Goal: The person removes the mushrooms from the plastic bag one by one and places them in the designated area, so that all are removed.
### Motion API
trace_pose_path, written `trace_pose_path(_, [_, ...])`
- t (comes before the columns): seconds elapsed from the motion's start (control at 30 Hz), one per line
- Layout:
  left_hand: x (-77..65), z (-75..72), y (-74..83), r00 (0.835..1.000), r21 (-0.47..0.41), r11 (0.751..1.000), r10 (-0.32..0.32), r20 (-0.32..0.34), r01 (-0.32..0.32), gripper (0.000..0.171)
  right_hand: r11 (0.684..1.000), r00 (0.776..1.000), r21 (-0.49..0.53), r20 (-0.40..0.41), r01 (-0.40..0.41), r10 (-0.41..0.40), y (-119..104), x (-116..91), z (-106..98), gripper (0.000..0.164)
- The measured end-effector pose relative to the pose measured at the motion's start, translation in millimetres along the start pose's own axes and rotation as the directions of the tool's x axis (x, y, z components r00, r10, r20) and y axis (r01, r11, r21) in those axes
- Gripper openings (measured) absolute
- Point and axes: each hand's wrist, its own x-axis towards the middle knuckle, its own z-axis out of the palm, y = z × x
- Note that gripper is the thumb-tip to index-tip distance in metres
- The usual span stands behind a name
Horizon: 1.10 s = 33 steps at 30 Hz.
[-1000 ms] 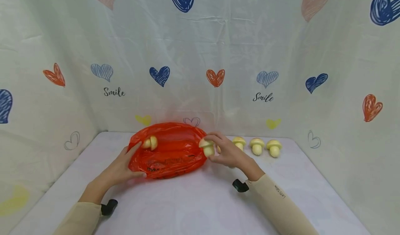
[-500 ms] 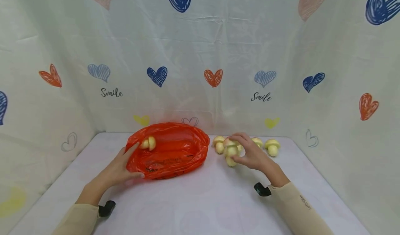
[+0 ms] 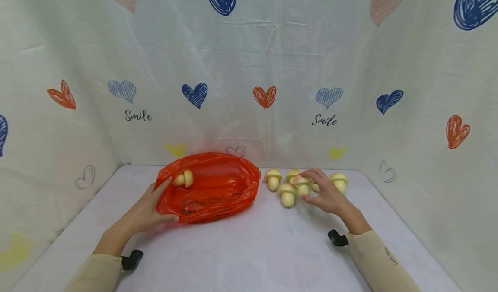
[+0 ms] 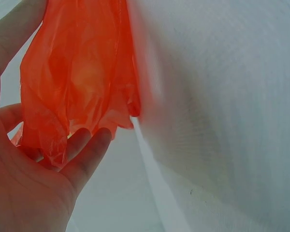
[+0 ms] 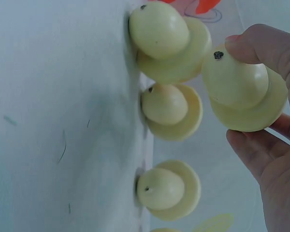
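My left hand (image 3: 145, 210) holds the left side of a red plastic bag (image 3: 218, 197) lying mouth-open towards me. In the left wrist view, the fingers of the left hand (image 4: 34, 188) curve around the bag's thin film (image 4: 82, 72). A cream toy mushroom (image 3: 183, 178) lies inside near the bag's left edge. Between thumb and fingers, my right hand (image 3: 328, 195) grips another toy mushroom (image 3: 302, 185), seen lifted off the table in the right wrist view (image 5: 234, 79). Close by stand a front mushroom (image 3: 288, 195), a left one (image 3: 273, 179) and a right one (image 3: 339, 182); others are partly hidden.
The white-covered table (image 3: 233, 257) extends in front of the bag. Behind it hangs a pale curtain (image 3: 233, 46) printed with hearts and "Smile". A black camera mount sits at each wrist, the right one (image 3: 337, 238) just above the table.
My right hand has moved right, carrying its mushroom from the bag's right edge to the standing mushrooms. The left hand stays at the bag; the view has shifted slightly.
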Motion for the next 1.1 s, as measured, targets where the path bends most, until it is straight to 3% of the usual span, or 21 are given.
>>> trace_pose_path(0.43, [1.5, 2.3, -1.3, 1.0, -0.006, 1.0, 0.014, -0.003, -0.014, 0.111, 0.997, 0.996, -0.027, 0.049, -0.074, 0.075, 22.3, -12.1, -1.5, 0.057])
trace_pose_path(1.1, [0.1, 3.1, -1.7, 1.0, -0.006, 1.0, 0.011, -0.004, -0.011, 0.111, 0.986, 0.976, -0.074, 0.152, -0.149, 0.159, 27.9, -18.7, 0.8, 0.06])
